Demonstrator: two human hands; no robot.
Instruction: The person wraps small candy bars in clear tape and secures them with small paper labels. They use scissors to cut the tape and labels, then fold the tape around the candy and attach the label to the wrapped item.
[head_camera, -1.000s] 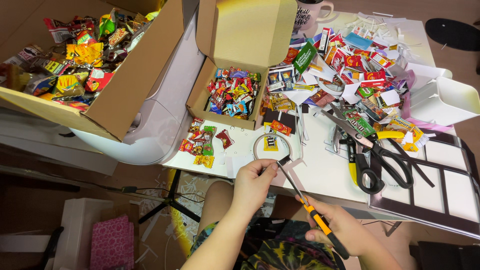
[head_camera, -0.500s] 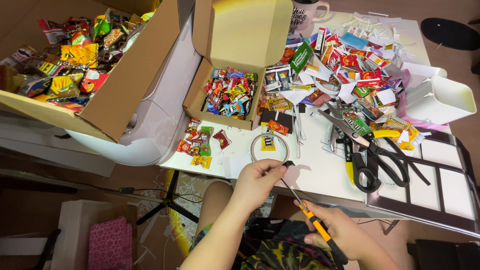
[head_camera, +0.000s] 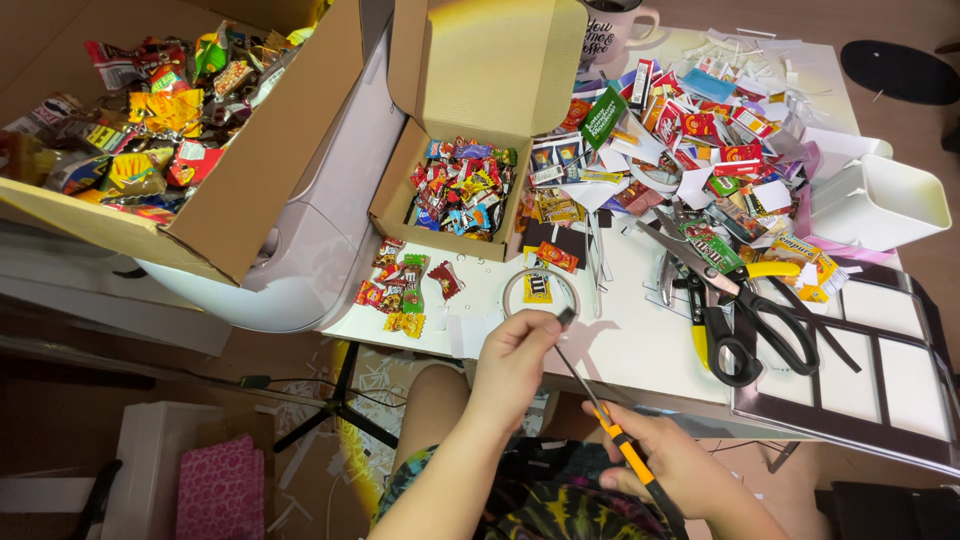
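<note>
We've got the right hand (head_camera: 672, 468) closed around the orange handle of a craft knife (head_camera: 600, 415), and the left hand (head_camera: 515, 352) pinching a small dark piece (head_camera: 565, 316) right at the blade tip, both just below the tape roll (head_camera: 540, 291) at the table (head_camera: 640, 350) edge. Risk as we see it: our left fingertips sit on the blade line, so a slip cuts them, or the piece drops off the edge to the floor. Scissors (head_camera: 745, 315) lie right of the roll, the small candy box (head_camera: 455, 195) above-left.
</note>
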